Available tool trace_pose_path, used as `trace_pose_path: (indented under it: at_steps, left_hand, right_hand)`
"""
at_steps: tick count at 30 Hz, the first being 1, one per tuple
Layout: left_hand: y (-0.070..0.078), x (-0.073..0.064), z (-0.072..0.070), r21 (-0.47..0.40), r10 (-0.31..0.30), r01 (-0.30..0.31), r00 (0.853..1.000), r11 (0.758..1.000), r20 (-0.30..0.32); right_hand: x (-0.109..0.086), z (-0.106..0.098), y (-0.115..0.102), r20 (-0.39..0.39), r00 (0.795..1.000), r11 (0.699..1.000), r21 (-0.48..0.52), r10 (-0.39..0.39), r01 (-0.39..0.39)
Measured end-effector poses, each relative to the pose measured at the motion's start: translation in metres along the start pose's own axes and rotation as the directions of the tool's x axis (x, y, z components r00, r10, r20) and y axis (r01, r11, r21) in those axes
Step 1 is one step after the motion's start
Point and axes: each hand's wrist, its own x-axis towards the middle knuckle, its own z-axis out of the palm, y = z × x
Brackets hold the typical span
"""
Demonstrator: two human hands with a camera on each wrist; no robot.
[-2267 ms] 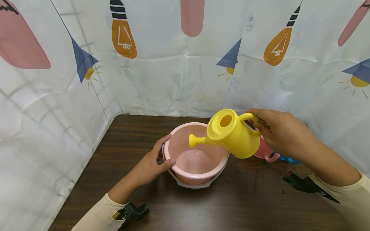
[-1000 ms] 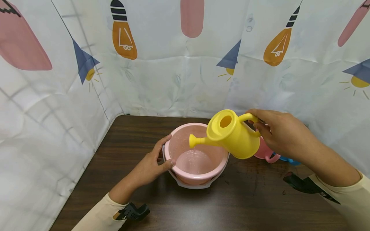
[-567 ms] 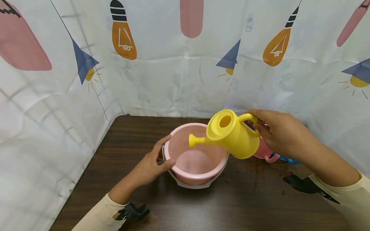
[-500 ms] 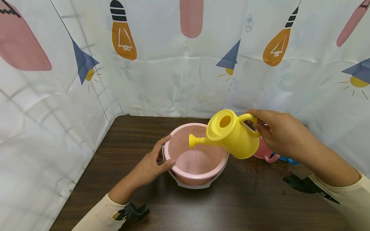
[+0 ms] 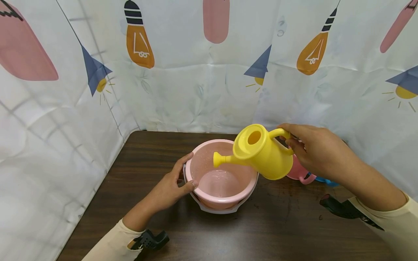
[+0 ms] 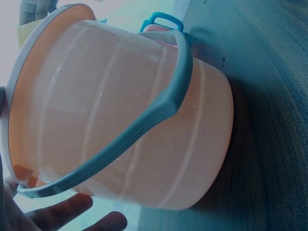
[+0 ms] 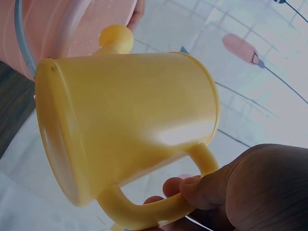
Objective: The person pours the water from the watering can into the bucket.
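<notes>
A pink bucket (image 5: 222, 198) with a grey handle (image 6: 159, 103) hanging down its side stands on the dark table. My left hand (image 5: 168, 188) holds its left rim, thumb over the near edge; in the left wrist view some fingers (image 6: 65, 211) stretch past the wall. My right hand (image 5: 310, 146) grips the handle of a yellow watering can (image 5: 272, 159). The can is tilted left, its spout (image 5: 219, 159) over the bucket's opening. Shallow rippling water (image 5: 220, 181) lies at the bucket's bottom. The right wrist view shows fingers and thumb (image 7: 192, 190) wrapped around the can's handle.
Partly behind the can and right hand, a pink cup-like thing with a handle (image 5: 298, 170) and a blue piece (image 5: 327, 181) sit on the table (image 5: 248, 235). Wet marks dot the wood there. Printed white cloth (image 5: 196, 94) hangs behind and at the left.
Both hands, the can and the bucket keep nearly the same place. A thin trickle under the spout, seen about a second ago, is now barely visible.
</notes>
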Motion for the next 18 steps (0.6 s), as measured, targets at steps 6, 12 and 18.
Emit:
trace_pose_path:
  at_steps: [6, 12, 18]
  left_hand:
    - [-0.0004, -0.0005, 0.0, -0.002, -0.001, 0.001, 1.0, 1.0, -0.003]
    - [-0.0002, -0.0005, -0.0001, -0.007, 0.001, -0.001, 1.0, 1.0, -0.002]
    - [0.0, -0.0004, 0.0, -0.013, -0.003, 0.004, 1.0, 1.0, 0.001]
  right_hand:
    - [-0.0004, 0.0003, -0.0009, -0.018, 1.0, 1.0, -0.006, -0.021, 0.021]
    - [-0.0009, 0.0004, -0.0016, -0.032, 0.999, 0.999, -0.018, -0.037, 0.036]
    - [-0.0008, 0.0009, -0.0012, -0.04, 0.998, 0.999, -0.017, -0.04, 0.039]
